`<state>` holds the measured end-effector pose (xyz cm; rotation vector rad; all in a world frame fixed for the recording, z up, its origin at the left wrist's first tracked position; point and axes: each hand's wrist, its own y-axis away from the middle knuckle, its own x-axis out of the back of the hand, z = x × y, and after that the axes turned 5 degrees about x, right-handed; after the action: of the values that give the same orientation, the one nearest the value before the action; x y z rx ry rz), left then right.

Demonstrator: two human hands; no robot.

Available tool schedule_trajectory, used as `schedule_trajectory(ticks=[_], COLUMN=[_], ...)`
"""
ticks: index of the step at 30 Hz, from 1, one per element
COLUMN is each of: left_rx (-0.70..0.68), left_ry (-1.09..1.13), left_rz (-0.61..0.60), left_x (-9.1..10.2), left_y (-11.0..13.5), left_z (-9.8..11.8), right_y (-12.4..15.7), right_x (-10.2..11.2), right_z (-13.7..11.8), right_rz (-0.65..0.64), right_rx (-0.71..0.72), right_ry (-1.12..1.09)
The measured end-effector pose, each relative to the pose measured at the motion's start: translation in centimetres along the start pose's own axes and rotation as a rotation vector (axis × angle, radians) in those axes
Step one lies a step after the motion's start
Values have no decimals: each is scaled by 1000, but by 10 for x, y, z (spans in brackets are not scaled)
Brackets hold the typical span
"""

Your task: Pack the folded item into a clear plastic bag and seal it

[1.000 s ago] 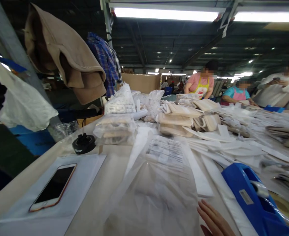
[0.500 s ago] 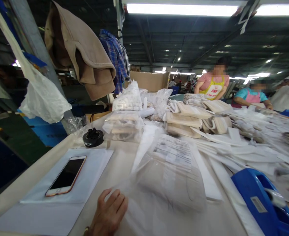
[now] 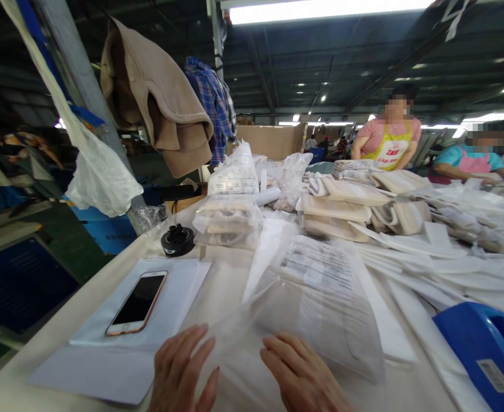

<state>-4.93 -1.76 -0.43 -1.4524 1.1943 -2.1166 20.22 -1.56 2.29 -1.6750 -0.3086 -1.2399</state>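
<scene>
In front of me a clear plastic bag (image 3: 320, 309) with printed text lies flat, a folded beige item inside it. My left hand (image 3: 183, 369) is at the bag's left side, fingers stretched and thumb apart, over the loose clear film. Resting on the lower edge of the bag is my right hand (image 3: 301, 372), its fingers extended and flat with nothing gripped. Left of my hands a white phone (image 3: 138, 303) in an orange-edged case sits on white sheets of paper (image 3: 101, 369).
A blue tape dispenser (image 3: 479, 349) stands at right. Behind the bag are stacked beige folded pieces (image 3: 337, 209), bagged items (image 3: 228, 220) and a black round holder (image 3: 177, 240). Two people in aprons are across the table. A brown coat (image 3: 157, 103) hangs at upper left.
My right hand has come into view onto the bag's lower edge. My left hand's fingers have gone from curled to stretched out. The view has swung slightly left.
</scene>
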Motion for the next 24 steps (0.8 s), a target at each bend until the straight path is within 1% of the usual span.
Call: schedule_trajectory(ticks=[1, 2, 3, 4, 5, 6, 7, 8, 9, 11, 12, 14, 15, 16, 17, 20, 21, 22, 23, 24], left_rx=[145, 327, 516, 683, 813, 906, 956, 966, 946, 854, 794, 692, 659, 632, 608, 501, 428, 331, 220, 100], left_ry=[5, 55, 146, 256, 367, 462, 530, 571, 593, 617, 616, 617, 630, 654, 686, 756, 750, 727, 692, 653], left_rz=[32, 18, -36, -129, -242, -342, -401, -420, -406, -348, -319, -287, -300, -344, -412, -619, -644, -634, -608, -581], left_x=[-2, -7, -12, -18, -24, -29, -32, -33, -33, -30, -28, -25, -24, -23, -22, -24, -25, -27, -29, -31], left_y=[-1, -1, -2, -2, -2, -2, -2, -1, 0, 1, 2, 3, 2, 2, 1, -2, -3, -5, -6, -8], left_z=[-1, -3, -4, -5, -5, -5, -3, -2, 0, 3, 3, 2, 1, 1, 0, 3, 5, 6, 8, 10], right_y=[-9, -15, -18, -17, -14, -9, -3, 3, 9, 19, 23, 26, 26, 24, 22, 14, 13, 12, 12, 14], right_x=[-7, -19, -33, -48, -63, -77, -88, -97, -103, -109, -110, -109, -108, -106, -105, -106, -110, -117, -126, -137], right_z=[1, 0, -2, -4, -7, -11, -14, -17, -19, -22, -23, -25, -26, -26, -26, -29, -31, -34, -38, -42], right_rz=[-13, -17, -21, -17, -15, -25, -42, -64, -86, -109, -93, -32, -4, 18, 22, -16, -36, -52, -41, 2], right_rx=[19, 33, 40, 45, 57, 64, 64, 63, 65, 55, 28, -81, -147, -195, -218, -180, -160, -145, -140, -133], right_ry=[16, 28, 26, 17, -7, -40, -74, -104, -131, -177, -196, -214, -209, -201, -199, -245, -261, -263, -245, -212])
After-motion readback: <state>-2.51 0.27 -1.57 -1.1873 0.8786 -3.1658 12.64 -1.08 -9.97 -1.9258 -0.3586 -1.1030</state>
